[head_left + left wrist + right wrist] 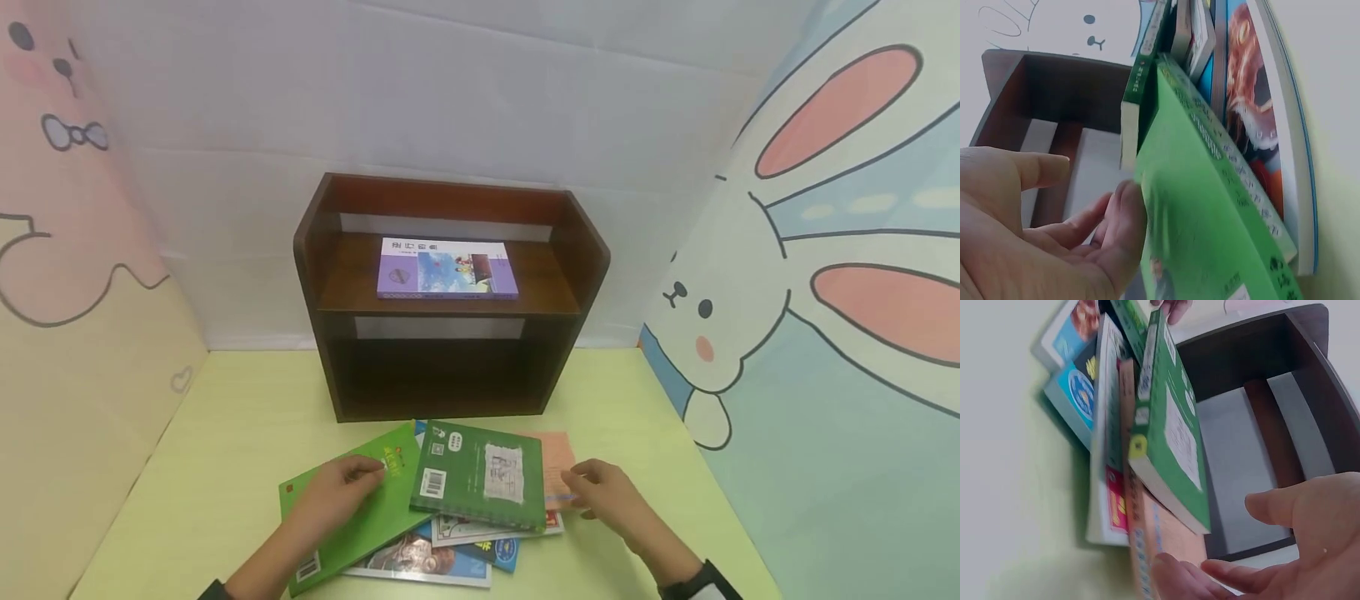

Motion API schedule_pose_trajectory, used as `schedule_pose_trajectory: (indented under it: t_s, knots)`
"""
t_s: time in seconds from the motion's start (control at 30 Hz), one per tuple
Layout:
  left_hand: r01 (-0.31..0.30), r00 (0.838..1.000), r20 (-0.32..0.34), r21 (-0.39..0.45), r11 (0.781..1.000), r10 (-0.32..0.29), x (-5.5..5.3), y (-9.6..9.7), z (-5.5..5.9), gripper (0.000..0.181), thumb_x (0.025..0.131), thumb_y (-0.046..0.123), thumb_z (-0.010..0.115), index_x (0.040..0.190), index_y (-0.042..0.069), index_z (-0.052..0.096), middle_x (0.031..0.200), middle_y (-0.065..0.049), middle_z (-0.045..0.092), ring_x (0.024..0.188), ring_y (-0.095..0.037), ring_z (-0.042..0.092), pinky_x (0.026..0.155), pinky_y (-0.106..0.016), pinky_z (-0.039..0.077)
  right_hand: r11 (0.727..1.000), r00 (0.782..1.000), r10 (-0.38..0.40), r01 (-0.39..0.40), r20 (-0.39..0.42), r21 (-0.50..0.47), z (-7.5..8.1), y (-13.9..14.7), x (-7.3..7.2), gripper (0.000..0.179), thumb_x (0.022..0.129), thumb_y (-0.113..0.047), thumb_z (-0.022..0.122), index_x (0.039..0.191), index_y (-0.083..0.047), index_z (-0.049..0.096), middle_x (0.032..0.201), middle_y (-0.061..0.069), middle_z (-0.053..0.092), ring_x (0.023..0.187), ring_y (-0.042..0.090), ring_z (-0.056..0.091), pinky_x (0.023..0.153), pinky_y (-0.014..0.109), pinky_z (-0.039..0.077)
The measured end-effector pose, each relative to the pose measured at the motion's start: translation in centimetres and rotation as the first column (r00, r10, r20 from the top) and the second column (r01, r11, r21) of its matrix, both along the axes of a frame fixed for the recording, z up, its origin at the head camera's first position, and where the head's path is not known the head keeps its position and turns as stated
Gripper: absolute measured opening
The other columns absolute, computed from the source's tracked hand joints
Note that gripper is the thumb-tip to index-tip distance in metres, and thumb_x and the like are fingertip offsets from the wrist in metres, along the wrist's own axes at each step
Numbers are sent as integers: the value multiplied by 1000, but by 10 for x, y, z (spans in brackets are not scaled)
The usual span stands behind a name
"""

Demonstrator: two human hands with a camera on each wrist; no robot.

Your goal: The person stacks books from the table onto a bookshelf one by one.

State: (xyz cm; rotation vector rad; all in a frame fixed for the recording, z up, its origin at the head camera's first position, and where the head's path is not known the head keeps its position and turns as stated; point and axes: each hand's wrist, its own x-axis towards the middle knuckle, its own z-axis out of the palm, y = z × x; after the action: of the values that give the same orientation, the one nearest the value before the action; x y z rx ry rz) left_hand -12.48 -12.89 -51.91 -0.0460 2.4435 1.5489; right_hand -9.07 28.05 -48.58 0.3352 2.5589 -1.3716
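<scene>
Over the bright green book (375, 500) hovers my left hand (341, 492), its fingers bent loosely and nothing held. In the left wrist view its thumb stands apart from the fingers (1125, 219), which overlap the green cover. My right hand (607, 500) is at the right edge of an orange book (557, 467). The right wrist view has its fingertips (1175, 575) right at that book, thumb lifted away. A dark green book (480, 475) lies on top of the pile, partly covering the orange one. Beneath are a white-edged book (495, 531) and blue-covered books (420, 560).
Behind the pile stands a dark brown two-tier shelf (450, 312). On its upper board lies a purple and white book (447, 268). The pale yellow table (240, 417) is bounded by a white back wall (465, 92) and cartoon-printed side walls (862, 400).
</scene>
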Motion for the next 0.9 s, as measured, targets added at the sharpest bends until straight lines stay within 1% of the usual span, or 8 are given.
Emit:
schedule_pose_trajectory:
  t_s: [0.07,0.17,0.23,0.43,0.6,0.77,0.83,0.9]
  knots:
    - [-1,999,35,77,997,-2,0,3,-1,28,107,19,72,125,-3,77,107,-8,78,92,-23,74,77,-39,66,996,998,-6,12,69,-89,-1,-2,1,44,111,-27,67,127,14,67,111,18,76,95,36,78,83,51,67]
    - [-8,997,72,160,987,-4,-2,8,-2,31,107,18,72,127,-6,74,108,-13,77,94,-26,75,80,-42,68,989,992,21,-3,122,-145,-2,-4,1,48,112,-28,64,129,17,65,110,19,76,99,37,78,88,52,67]
    - [-10,996,87,187,982,-6,-4,11,-3,32,106,16,73,128,-8,73,110,-15,77,96,-28,76,81,-44,68,986,989,29,-5,142,-166,-2,-6,0,51,113,-29,63,130,19,64,110,19,77,100,37,78,90,52,66]
    - [0,994,105,189,982,-20,-14,26,-10,33,104,14,75,126,-11,73,114,-16,77,97,-29,78,83,-43,68,963,985,51,-5,165,-268,-9,-5,-5,56,114,-30,62,129,24,61,107,22,79,97,35,80,89,46,67]
    - [49,993,99,204,978,-71,-21,39,-14,36,102,16,78,125,-12,74,113,-15,77,95,-27,78,82,-41,68,942,979,88,-22,183,-335,-13,-4,-8,55,114,-31,60,127,23,65,109,25,80,94,31,82,85,42,68]
    - [88,993,58,200,976,-102,-21,42,-13,39,100,11,81,128,-15,71,110,-18,77,94,-29,79,80,-40,68,916,977,112,-31,181,-400,-15,-7,-10,47,113,-24,61,124,21,68,107,27,80,88,28,82,80,41,68]
    - [91,993,49,197,976,-103,-21,41,-12,38,99,8,80,128,-15,71,110,-18,77,94,-29,79,80,-40,68,913,977,117,-36,176,-406,-17,-9,-10,44,112,-22,62,122,20,69,104,25,80,85,27,82,79,40,68]
    - [87,994,48,195,977,-98,-20,41,-12,37,99,5,81,128,-15,71,109,-17,77,95,-29,79,80,-39,68,920,978,113,-37,173,-391,-18,-10,-10,39,112,-20,63,120,18,70,101,20,81,84,25,81,79,40,68]
